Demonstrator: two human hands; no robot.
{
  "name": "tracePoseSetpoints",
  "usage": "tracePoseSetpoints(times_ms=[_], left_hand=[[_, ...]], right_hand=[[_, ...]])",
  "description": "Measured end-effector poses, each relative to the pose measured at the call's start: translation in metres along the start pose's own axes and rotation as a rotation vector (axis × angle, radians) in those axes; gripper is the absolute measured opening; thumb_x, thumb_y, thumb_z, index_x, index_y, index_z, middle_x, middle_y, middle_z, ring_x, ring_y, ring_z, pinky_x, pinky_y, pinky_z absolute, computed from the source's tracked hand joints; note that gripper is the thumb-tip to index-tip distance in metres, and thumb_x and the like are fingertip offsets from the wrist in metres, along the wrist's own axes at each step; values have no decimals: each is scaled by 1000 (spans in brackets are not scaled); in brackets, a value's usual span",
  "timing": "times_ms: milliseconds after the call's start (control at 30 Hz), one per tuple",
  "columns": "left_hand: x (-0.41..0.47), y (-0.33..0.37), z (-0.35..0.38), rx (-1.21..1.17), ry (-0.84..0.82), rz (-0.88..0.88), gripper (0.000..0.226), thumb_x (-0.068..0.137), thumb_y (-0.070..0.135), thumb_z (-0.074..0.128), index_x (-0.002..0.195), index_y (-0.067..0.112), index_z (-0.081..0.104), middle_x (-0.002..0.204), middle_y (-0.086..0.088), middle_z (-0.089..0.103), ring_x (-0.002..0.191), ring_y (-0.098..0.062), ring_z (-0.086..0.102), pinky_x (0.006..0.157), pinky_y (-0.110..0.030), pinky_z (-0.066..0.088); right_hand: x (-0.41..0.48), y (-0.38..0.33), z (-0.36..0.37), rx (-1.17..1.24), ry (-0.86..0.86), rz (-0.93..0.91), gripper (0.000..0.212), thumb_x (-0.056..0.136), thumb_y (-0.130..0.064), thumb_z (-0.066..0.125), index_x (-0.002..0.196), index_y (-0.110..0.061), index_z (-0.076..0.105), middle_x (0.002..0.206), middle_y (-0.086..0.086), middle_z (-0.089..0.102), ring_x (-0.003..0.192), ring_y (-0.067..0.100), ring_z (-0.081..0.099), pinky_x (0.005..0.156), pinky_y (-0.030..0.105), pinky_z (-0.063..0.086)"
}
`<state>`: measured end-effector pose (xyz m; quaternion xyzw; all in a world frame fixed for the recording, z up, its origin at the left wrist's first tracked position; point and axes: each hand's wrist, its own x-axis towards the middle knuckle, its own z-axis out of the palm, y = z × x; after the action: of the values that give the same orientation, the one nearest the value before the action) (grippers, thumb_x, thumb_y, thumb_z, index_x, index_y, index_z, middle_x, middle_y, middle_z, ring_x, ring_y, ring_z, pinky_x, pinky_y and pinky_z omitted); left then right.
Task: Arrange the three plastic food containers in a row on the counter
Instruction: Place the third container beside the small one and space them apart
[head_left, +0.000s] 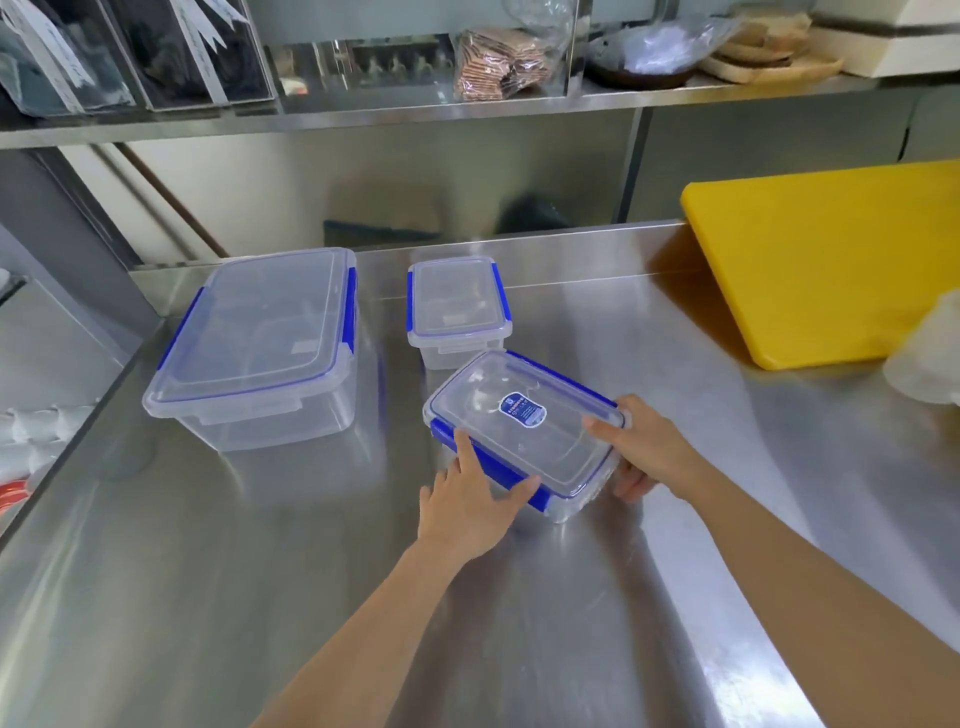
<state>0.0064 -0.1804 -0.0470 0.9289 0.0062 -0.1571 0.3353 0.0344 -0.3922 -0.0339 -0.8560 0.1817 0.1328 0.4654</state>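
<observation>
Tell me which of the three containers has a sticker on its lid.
The medium container, held between the left hand and right hand. The large container and small container have plain lids.

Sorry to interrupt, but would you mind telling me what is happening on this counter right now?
A person is holding the medium container with both hands, the left hand on its near blue clip and the right hand at its right end. It sits askew, in front of the small container. The large container stands to the left on the steel counter. All lids are on.
</observation>
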Motion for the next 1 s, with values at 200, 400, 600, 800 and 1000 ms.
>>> tracePoseSetpoints(times_ms=[200,400,600,800,1000], left_hand=[[16,1,10,-584,-207,129,114,51,52,85,136,53,9,141,7,43,131,-18,41,109,-47,38],[19,27,7,-378,96,134,57,79,23,71,126,16,38,124,1,46,103,-18,53,84,-31,46],[31,34,21,-167,72,307,65,76,44,69,128,13,46,139,0,38,128,-18,40,104,-34,39],[51,47,28,254,-33,405,82,89,48,47,148,17,0,159,-2,-11,146,-18,-11,118,-33,1],[87,66,22,634,54,440,81,90,52,38,146,20,-12,158,-8,-14,145,-21,-18,107,-41,-23]], right_hand=[[-8,14,-36,-255,-251,-26,62,69,-58,69,78,3,63,58,20,60,34,24,52,42,28,50],[-10,20,-49,-198,-301,-8,51,67,-45,76,99,-10,60,84,7,64,66,18,62,60,30,55],[-6,18,-47,-139,-425,-152,120,62,-18,85,141,-43,-2,129,-20,26,118,5,37,96,22,43],[28,25,-51,-22,-236,-256,103,60,-29,85,141,-40,22,141,-9,36,128,18,41,103,44,45],[68,15,-61,-58,-49,-294,75,79,-22,72,142,-31,32,122,-6,55,111,17,54,95,30,46]])
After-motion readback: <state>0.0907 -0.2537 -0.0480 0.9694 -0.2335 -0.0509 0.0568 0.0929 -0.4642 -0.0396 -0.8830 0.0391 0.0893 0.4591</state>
